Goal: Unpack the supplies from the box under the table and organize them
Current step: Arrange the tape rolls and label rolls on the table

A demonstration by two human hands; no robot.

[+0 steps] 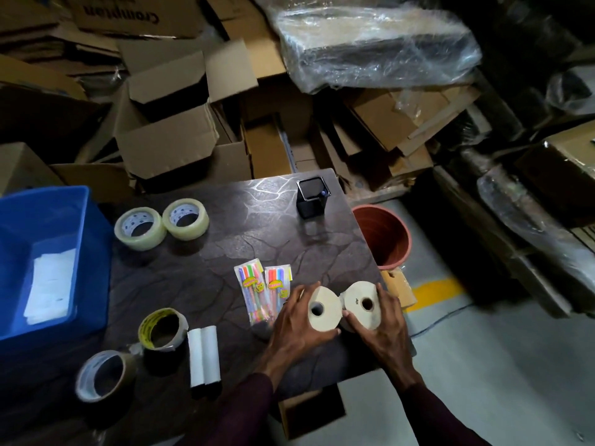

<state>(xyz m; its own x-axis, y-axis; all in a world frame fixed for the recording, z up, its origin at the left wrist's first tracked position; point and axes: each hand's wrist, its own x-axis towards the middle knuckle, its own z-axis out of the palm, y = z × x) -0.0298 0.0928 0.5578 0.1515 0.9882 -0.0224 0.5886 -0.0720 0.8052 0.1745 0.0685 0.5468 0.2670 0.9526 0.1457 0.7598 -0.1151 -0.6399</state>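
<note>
As a person in dark sleeves leans over a dark, veined tabletop (257, 220), each hand has taken hold of one cream paper roll at the near right corner. The left hand (297, 321) curls its fingers over the top of the left roll (323, 309) with the thumb beneath. The right hand (381, 320) wraps the right roll (362, 304) from the outer side. Both rolls are tipped so that their round faces and core holes look up, and their rims meet between the hands.

Just left of the rolls lie two packs of coloured pens (254, 294), side by side. Two clear tape rolls (140, 228) sit together at the far left, and two brown tape rolls (162, 329) sit at the near left with a pair of white tubes (204, 355) beside them. A black square holder (312, 196) stands at the far right corner.

A blue bin (48, 252) holding white sheets stands at the left. A terracotta-coloured tub (383, 236) sits on the floor at the right. Part of a cardboard box (309, 410) shows below the tabletop's near edge, and loose cartons (167, 146) are heaped behind.
</note>
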